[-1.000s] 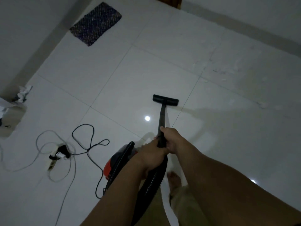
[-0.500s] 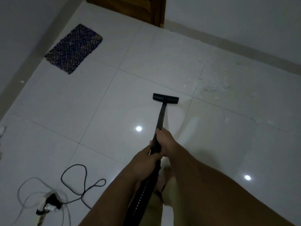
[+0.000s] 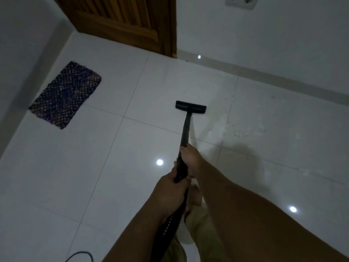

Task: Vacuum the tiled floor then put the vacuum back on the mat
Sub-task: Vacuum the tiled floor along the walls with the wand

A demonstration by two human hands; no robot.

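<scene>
Both my hands grip the black vacuum wand (image 3: 186, 129). My right hand (image 3: 190, 156) holds it higher up, my left hand (image 3: 171, 188) just below, where the ribbed hose (image 3: 166, 229) begins. The flat black nozzle (image 3: 190, 106) rests on the white tiled floor (image 3: 94, 167) ahead of me. White dust and crumbs (image 3: 245, 129) lie on the tiles to the right of the nozzle. A dark purple woven mat (image 3: 65, 94) lies by the left wall. The vacuum body is out of view.
A brown wooden door (image 3: 124, 21) stands at the far corner, with a wall socket (image 3: 241, 2) to its right. A loop of black cable (image 3: 81, 257) shows at the bottom edge. My bare foot (image 3: 196, 195) is under my arms.
My view has swung forward and up: the door and socket came into sight, the red vacuum body, power strip and most cable slid out below. Both hands keep their grip on the wand.
</scene>
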